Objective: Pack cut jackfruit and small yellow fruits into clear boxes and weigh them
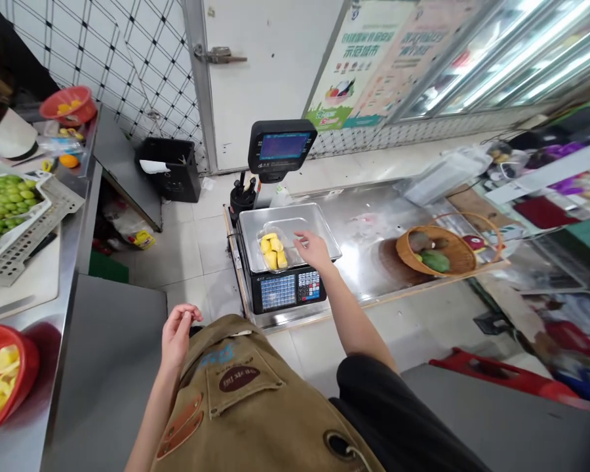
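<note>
Yellow fruit pieces [273,252] sit in a clear plastic container [288,258] on the metal pan [319,229] of a digital scale. My right hand [313,249] hovers over the pan just right of the container, fingers apart and holding nothing visible. Whether its fingertips touch the clear plastic I cannot tell. Below the pan is the scale's keypad [289,290]; its display [282,147] stands on a post behind. My left hand [177,332] is in front of my brown apron [240,400], fingers curled in with nothing visible in them.
The scale stands on a steel counter [364,226] with a wicker basket [435,252] of produce to the right. On the left worktop are a crate of green fruit [10,203] and a red bowl [27,380] of yellow pieces. A black bin [172,170] stands by the wall.
</note>
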A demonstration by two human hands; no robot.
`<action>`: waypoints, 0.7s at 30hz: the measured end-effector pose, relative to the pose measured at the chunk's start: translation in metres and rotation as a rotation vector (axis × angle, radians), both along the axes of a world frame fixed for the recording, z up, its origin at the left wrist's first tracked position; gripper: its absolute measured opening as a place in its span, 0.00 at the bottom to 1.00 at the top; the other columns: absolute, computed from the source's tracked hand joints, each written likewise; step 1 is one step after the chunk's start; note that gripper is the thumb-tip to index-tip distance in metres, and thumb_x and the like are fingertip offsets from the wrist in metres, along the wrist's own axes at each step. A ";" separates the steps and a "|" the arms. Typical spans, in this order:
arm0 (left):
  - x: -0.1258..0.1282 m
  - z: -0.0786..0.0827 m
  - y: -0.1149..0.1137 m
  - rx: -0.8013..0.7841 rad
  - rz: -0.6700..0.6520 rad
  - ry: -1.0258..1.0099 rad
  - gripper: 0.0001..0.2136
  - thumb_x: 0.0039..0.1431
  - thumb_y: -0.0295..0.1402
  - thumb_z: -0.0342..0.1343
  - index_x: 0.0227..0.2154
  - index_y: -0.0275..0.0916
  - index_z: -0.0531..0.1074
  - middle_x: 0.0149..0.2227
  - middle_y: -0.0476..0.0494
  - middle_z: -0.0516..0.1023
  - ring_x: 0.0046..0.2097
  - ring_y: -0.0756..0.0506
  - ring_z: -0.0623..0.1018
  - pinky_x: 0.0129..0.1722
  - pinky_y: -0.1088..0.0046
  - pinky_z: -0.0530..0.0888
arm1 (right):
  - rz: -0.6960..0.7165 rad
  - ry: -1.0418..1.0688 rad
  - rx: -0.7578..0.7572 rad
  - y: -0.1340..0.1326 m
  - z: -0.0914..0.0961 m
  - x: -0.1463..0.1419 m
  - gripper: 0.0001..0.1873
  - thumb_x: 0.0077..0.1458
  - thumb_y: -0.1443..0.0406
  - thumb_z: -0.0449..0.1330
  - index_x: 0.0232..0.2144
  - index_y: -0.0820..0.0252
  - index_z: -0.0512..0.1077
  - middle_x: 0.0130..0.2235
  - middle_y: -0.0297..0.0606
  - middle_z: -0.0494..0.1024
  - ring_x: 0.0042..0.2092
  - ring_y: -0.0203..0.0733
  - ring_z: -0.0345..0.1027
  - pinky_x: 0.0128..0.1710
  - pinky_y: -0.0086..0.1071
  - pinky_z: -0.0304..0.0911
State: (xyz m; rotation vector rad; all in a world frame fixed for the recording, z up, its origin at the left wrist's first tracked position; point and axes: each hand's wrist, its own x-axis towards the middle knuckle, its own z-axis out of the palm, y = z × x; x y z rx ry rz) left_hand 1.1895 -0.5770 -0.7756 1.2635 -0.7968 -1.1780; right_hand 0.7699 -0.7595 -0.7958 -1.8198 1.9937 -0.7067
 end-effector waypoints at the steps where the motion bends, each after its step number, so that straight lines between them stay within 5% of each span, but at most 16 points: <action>1: -0.002 0.000 0.003 0.015 -0.006 -0.008 0.24 0.56 0.56 0.76 0.36 0.39 0.80 0.33 0.45 0.80 0.35 0.47 0.80 0.39 0.71 0.79 | -0.001 -0.020 0.010 0.002 -0.003 -0.002 0.18 0.67 0.64 0.61 0.55 0.59 0.82 0.55 0.48 0.87 0.49 0.50 0.84 0.54 0.44 0.78; 15: 0.007 0.002 0.038 0.112 0.094 -0.016 0.25 0.53 0.58 0.76 0.36 0.40 0.81 0.33 0.47 0.80 0.35 0.48 0.79 0.41 0.72 0.78 | -0.042 -0.126 0.185 0.009 -0.020 0.006 0.19 0.68 0.60 0.63 0.57 0.61 0.80 0.54 0.50 0.88 0.47 0.49 0.86 0.56 0.43 0.77; 21: 0.025 -0.001 0.043 0.147 0.078 -0.020 0.23 0.58 0.60 0.72 0.37 0.44 0.81 0.34 0.47 0.81 0.37 0.46 0.78 0.43 0.68 0.76 | 0.025 -0.060 0.260 -0.001 -0.011 0.027 0.15 0.66 0.53 0.61 0.44 0.54 0.81 0.42 0.52 0.89 0.43 0.53 0.86 0.49 0.45 0.79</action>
